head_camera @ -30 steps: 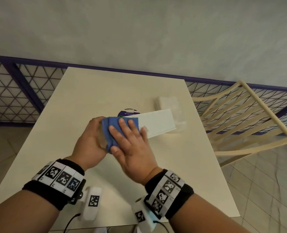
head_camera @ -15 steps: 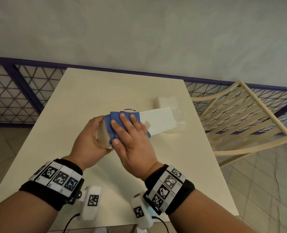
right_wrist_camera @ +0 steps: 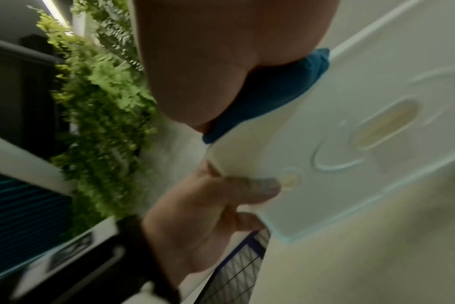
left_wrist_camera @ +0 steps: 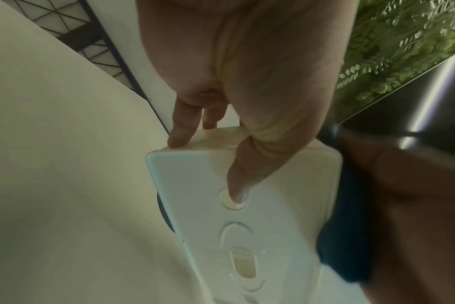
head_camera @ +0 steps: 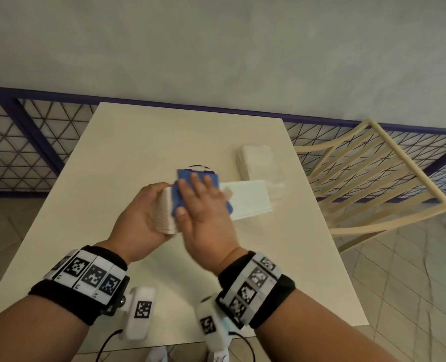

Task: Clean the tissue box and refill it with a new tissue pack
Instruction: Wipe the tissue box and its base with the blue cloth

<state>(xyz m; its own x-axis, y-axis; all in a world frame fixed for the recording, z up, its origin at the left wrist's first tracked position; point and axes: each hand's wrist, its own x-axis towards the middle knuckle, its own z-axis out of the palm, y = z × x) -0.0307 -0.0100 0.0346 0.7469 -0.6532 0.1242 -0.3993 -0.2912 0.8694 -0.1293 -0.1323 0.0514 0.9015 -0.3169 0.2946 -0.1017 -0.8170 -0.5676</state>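
Observation:
A long white tissue box (head_camera: 248, 199) is held tilted over the cream table (head_camera: 138, 142). My left hand (head_camera: 149, 205) grips its near end, thumb on the underside (left_wrist_camera: 244, 174) and fingers curled over the far edge. My right hand (head_camera: 198, 189) presses a folded blue cloth (head_camera: 188, 176) flat against the box's upper face with straight fingers. From below, the left wrist view shows the box's base (left_wrist_camera: 247, 236) with oval recesses and the cloth (left_wrist_camera: 346, 246) beside it. The right wrist view has the cloth (right_wrist_camera: 268, 96) under my palm. A clear-wrapped tissue pack (head_camera: 258, 160) lies behind the box.
A round dark sticker (head_camera: 198, 167) shows on the table just behind the cloth. A cream slatted chair (head_camera: 360, 178) stands by the table's right edge. A purple-framed mesh railing (head_camera: 21, 152) runs behind the table, below a grey wall.
My right hand has slid the blue cloth along the box away from the left hand, uncovering the box's near end. The left hand keeps its grip.

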